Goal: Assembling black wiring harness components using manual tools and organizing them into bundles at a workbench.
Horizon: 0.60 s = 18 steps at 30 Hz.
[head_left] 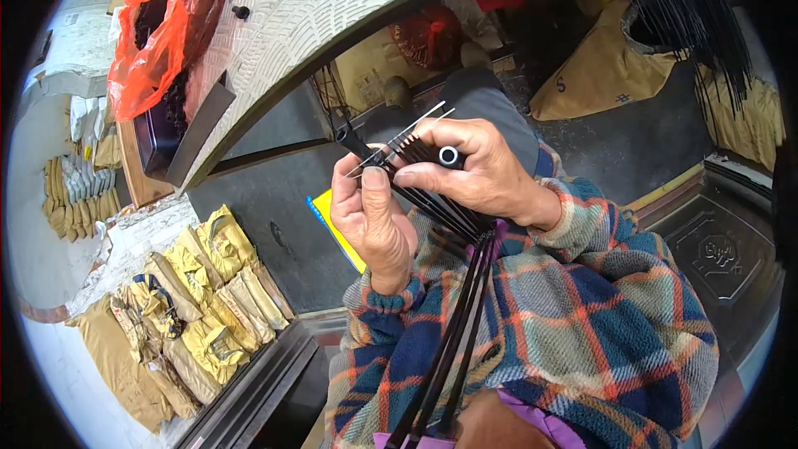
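Observation:
A bundle of thin black ribs [445, 209], looking like an umbrella frame, runs from between my hands down across my lap. My left hand [378, 229] is closed, thumb and fingers pinching the bundle's upper end beside a short black tubular piece [354, 144]. Curled around the other side of the ribs is my right hand [490, 168]. Between its thumb and forefinger sticks out a dark tube [450, 156] with a pale ring at its end. A thin silvery wire [418, 123] slants up past the fingertips. The exact joint at the fingertips is partly hidden.
A curved worktable [312, 12] lies ahead, bearing a red plastic bag [154, 41] of black parts. Many long black rods [682, 8] hang at the upper right by a tan sack [594, 75]. Packed yellow and tan bags [179, 316] lie at the lower left.

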Each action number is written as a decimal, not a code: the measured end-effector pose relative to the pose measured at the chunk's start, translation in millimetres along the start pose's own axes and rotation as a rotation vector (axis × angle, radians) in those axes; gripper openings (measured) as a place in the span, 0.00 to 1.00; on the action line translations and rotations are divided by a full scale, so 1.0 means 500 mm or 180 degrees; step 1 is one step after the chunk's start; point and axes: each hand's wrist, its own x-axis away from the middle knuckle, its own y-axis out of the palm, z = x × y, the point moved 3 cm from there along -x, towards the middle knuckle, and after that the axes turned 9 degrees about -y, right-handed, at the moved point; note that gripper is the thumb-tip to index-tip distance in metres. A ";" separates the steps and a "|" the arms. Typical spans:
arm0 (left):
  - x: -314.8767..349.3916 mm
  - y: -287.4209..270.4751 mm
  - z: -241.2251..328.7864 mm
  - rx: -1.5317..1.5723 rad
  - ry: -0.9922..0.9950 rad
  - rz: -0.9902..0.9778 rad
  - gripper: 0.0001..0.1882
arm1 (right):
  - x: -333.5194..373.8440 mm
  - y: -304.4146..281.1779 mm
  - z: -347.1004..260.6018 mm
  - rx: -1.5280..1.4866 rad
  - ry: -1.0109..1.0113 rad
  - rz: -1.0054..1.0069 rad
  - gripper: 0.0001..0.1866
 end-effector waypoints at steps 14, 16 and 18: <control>-0.020 0.011 -0.067 0.0313 0.0170 0.0041 0.21 | -0.009 -0.047 0.022 0.0066 0.0371 0.0120 0.11; -0.026 0.025 -0.071 0.0696 -0.0223 -0.0317 0.20 | -0.020 -0.095 0.004 -0.0276 0.0571 0.0961 0.08; -0.019 0.047 -0.065 0.1209 -0.0581 -0.0426 0.19 | -0.091 -0.127 -0.017 -0.1076 -0.0504 0.1324 0.27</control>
